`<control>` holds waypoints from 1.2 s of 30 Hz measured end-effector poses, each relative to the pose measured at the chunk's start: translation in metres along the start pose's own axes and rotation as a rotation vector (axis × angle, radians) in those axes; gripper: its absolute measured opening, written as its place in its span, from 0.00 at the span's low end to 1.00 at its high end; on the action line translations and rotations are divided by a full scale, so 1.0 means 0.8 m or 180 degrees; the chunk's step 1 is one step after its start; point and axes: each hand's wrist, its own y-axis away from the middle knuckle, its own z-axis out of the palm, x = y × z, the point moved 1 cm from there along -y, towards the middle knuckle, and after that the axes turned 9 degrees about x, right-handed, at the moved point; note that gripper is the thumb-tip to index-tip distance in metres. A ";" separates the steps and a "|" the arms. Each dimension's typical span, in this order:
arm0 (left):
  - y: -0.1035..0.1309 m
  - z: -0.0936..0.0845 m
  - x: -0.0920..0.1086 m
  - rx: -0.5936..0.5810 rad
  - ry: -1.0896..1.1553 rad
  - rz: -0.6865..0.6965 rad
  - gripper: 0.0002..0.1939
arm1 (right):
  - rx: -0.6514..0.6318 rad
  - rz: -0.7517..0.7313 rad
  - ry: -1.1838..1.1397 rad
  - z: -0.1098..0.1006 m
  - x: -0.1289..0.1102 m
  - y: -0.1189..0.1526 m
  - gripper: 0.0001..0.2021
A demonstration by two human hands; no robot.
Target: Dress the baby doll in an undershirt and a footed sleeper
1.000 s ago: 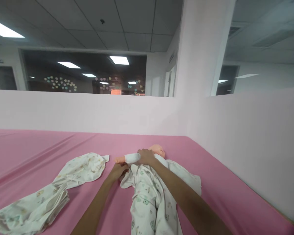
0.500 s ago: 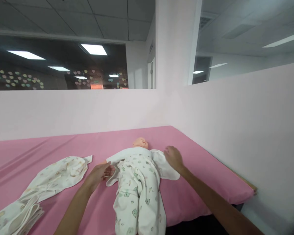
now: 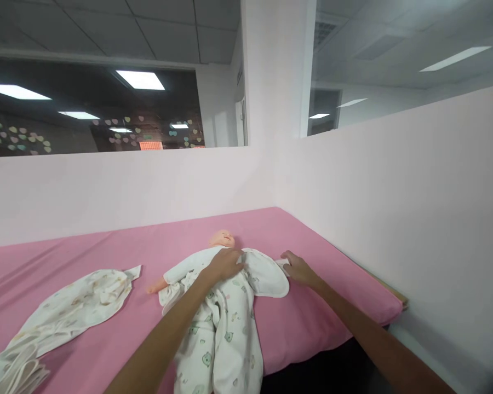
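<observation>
A baby doll (image 3: pixel 222 238) lies on its back on the pink sheet, dressed in a white garment (image 3: pixel 219 317) with small green prints. My left hand (image 3: pixel 227 265) rests on the doll's upper chest near the collar, its fingers bent over the cloth; what they hold is hidden. To the right, my right hand (image 3: pixel 298 268) pinches the end of a white sleeve (image 3: pixel 282 265) beside a spread white flap (image 3: pixel 267 273). On the left side the doll's bare hand (image 3: pixel 157 286) sticks out of its sleeve.
A second printed white garment (image 3: pixel 78 303) lies crumpled at the left, with folded white cloth (image 3: pixel 20 372) at its lower end. The pink sheet (image 3: pixel 119 249) meets pale walls (image 3: pixel 148 189) behind and at the right. A dark gap shows below the bed's front edge.
My left hand has moved right, from the doll's sleeve end onto its chest. My right hand has closed on the white sleeve end. The view has shifted slightly to the right.
</observation>
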 end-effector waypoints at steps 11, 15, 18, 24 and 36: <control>-0.001 0.001 -0.008 -0.0232 -0.0595 -0.0161 0.13 | 0.0828 0.0583 0.0758 -0.029 0.031 -0.028 0.14; -0.025 0.018 0.012 -0.0384 -0.0779 -0.0075 0.12 | 0.0986 0.0375 0.0687 0.019 -0.030 -0.013 0.26; -0.047 0.046 0.034 -0.0514 -0.0853 0.0004 0.13 | 0.0892 0.0247 0.0667 0.051 -0.064 0.002 0.26; -0.067 0.080 0.059 -0.0635 -0.0825 0.0132 0.17 | 0.0955 0.0198 0.0731 0.064 -0.061 0.016 0.15; -0.065 0.051 0.024 -0.0511 -0.0345 -0.0102 0.22 | 0.0885 0.1033 0.0250 0.047 -0.020 -0.002 0.18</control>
